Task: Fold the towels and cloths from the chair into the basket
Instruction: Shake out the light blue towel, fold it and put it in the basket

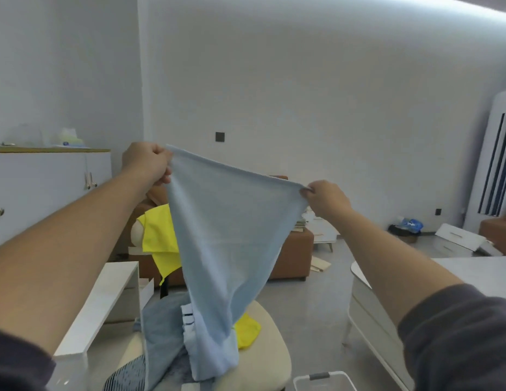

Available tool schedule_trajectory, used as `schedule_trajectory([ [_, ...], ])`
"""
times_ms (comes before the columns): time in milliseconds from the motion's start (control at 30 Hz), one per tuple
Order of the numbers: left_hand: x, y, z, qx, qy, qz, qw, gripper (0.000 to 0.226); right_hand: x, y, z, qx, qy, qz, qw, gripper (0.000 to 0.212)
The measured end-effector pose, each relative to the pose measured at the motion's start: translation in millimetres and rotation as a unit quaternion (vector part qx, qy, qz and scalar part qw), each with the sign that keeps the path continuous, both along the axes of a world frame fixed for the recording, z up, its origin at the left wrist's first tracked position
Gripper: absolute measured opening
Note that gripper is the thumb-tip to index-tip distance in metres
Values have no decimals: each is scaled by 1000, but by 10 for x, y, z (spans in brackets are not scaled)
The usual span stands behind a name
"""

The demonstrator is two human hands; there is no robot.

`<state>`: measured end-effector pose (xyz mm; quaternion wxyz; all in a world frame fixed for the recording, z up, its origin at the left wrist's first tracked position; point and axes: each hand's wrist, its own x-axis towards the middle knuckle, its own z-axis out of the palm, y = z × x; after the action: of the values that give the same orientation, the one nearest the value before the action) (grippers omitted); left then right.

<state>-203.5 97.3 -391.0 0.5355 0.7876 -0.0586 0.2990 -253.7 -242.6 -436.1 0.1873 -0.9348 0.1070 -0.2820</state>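
1. Head view, hands: two bare hands are raised and held well apart. The left hand (150,165) grips one top corner of the light blue towel (218,221) with curled fingers. The right hand (322,198) pinches the other top corner.
2. Towel: one towel is held up. Its top edge is stretched between the hands and slopes down toward the right hand. The cloth narrows as it hangs, and its lower end rests on the pile on the chair (271,351).
3. Cloths on the chair:
   - Two yellow ones, the yellow cloth over the backrest (158,238) and the yellow cloth on the seat (247,330).
   - One grey-blue cloth (164,328) on the left of the seat.
   - One striped cloth (124,373) spilling over the front left edge.
4. Basket: one clear basket (302,382) with a grey handle sits on the floor just right of the chair's front. The bottom of the frame cuts it off.
5. Edges and room: the chair stands between a white bench (105,300) on the left and a white table (472,266) on the right. Bare grey floor lies between the chair and the table. A brown sofa (297,249) stands behind the chair.
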Motion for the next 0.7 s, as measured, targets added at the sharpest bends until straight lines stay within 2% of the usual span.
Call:
schedule_trajectory([
  [33,-40,-12,61,-18,-4,5,1000,23,-36,-1,121,29,-21,2,999,35],
  [100,-133,-63,199,-84,-14,-15,996,18,-93,49,350,162,-74,47,983,32],
  [167,-218,-112,349,-168,-42,-58,983,21,-145,161,565,311,-134,109,935,26],
  [267,-336,-130,573,-223,-111,-62,967,23,-221,292,861,418,-219,180,863,25],
  [367,-436,-117,757,-234,-177,-53,955,22,-294,367,1081,435,-286,221,825,27],
  [467,-500,-115,913,-218,-222,-31,950,21,-337,436,1271,429,-329,247,804,26],
  [700,-605,-129,1257,-183,-283,10,941,19,-371,585,1648,323,-404,260,816,30],
])
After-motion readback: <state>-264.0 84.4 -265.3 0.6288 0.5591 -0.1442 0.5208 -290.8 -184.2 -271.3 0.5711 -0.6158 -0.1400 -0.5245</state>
